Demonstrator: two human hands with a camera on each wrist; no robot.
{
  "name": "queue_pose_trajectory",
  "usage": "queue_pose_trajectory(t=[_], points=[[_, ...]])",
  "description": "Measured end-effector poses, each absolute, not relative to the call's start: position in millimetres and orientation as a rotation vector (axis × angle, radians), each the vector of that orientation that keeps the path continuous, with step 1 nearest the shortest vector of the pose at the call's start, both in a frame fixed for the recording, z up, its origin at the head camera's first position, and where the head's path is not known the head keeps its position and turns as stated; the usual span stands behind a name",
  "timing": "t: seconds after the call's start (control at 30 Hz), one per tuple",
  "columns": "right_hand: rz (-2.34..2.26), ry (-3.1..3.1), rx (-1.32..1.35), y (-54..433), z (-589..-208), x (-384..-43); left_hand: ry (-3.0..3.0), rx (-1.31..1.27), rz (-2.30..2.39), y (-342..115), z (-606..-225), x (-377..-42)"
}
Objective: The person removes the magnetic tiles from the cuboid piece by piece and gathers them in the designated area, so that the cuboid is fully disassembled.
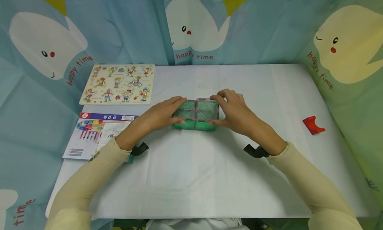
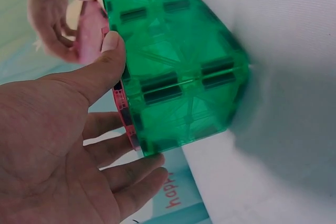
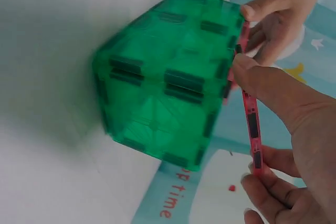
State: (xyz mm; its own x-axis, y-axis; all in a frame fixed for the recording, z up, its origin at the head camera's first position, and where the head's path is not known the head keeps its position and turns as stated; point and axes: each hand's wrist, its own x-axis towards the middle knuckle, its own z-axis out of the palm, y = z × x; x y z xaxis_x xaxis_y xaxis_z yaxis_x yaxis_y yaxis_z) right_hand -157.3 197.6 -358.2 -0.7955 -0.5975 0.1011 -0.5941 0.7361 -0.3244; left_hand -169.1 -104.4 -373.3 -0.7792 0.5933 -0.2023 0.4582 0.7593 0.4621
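A box of translucent green magnetic tiles point(image 1: 201, 125) stands on the white table in front of the person. Flat on its top left lies a pink magnetic tile point(image 1: 187, 114). The left hand point(image 1: 160, 115) grips this tile across its edges, thumb at the front and fingers at the side, right at the box's rim. Between thumb and fingers the right hand point(image 1: 234, 112) pinches a second pink tile point(image 3: 253, 124) over the box's right half. The right wrist view shows that tile tilted up from the green top edge, its outer side raised.
A picture puzzle board point(image 1: 116, 85) lies at the back left. In front of it is a printed package point(image 1: 86, 140), partly covered by the left forearm. A red notched piece point(image 1: 313, 125) lies far right. Whale-print cloth point(image 1: 134, 27) walls the back and sides.
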Motion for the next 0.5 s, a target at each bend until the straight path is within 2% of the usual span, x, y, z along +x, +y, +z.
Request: queue_pose_trajectory(t=[0.2, 0.5], points=[[-0.679, 2.930, -0.887, 224.9, -346.2, -163.5, 2.622, 0.840, 0.595, -105.5, -373.9, -167.2], [-0.663, 2.927, -0.623, 307.8, -351.7, -203.9, 2.617, 0.862, 0.611, -106.1, -373.7, -166.0]])
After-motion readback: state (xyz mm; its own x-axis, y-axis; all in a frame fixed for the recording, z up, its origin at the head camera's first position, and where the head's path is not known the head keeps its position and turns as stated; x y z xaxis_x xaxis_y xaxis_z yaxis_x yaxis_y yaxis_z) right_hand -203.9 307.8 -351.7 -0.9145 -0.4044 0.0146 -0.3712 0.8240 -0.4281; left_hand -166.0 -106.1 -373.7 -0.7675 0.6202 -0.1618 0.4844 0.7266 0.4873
